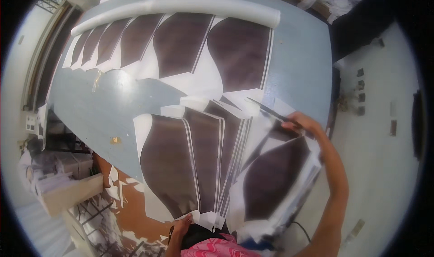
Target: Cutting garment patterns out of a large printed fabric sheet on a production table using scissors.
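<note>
My left hand (182, 225) pinches the lower corner of a white sheet printed with a curved dark brown panel (169, 166). Similar sheets (205, 153) fan out behind it, overlapping, over the near part of the table. In my right hand (302, 123) is a pair of long scissors (269, 110), its blades pointing left over the white margin of the printed material. Whether the blades are apart is too blurred to tell. Below my right hand, beside my forearm, lies a stack of cut brown-panelled sheets (275, 180).
A blue-grey table (108, 117) spreads ahead. Along its far side lies a white roll (181, 5), with a length of brown-printed material (181, 44) unrolled from it. White scraps (113, 182) litter the brown floor at left, near a wooden box (68, 193).
</note>
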Tool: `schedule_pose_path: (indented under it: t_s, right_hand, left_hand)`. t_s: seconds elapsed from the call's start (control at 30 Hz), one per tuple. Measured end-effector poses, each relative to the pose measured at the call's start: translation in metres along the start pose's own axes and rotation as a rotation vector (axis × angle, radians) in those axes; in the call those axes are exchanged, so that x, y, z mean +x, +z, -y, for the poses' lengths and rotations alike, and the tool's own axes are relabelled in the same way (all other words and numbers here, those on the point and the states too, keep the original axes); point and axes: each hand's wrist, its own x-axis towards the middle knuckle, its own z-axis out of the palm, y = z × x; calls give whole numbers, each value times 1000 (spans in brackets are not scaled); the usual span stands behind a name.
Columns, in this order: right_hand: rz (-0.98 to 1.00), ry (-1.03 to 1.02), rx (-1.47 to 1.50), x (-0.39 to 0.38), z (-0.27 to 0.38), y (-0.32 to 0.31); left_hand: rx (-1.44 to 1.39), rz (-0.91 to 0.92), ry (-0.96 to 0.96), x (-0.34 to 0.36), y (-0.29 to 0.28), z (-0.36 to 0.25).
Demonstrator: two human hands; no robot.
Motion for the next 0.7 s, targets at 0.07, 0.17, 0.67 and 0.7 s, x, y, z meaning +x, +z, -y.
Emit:
schedule_pose_path:
  t_s: [0.07, 0.17, 0.67, 0.7]
  right_hand:
    - [-14, -43, -174, 2, 8, -6]
    - [-15, -47, -218, 6, 20, -15]
    - [311, -50, 54, 96, 42, -21]
    - [307, -78, -38, 99, 42, -22]
  left_hand:
    - [1338, -19, 144, -31, 40, -48]
    - [318, -167, 22, -46, 61, -70]
    - [1331, -105, 184, -46, 63, -71]
    - [1330, -101, 179, -50, 76, -87]
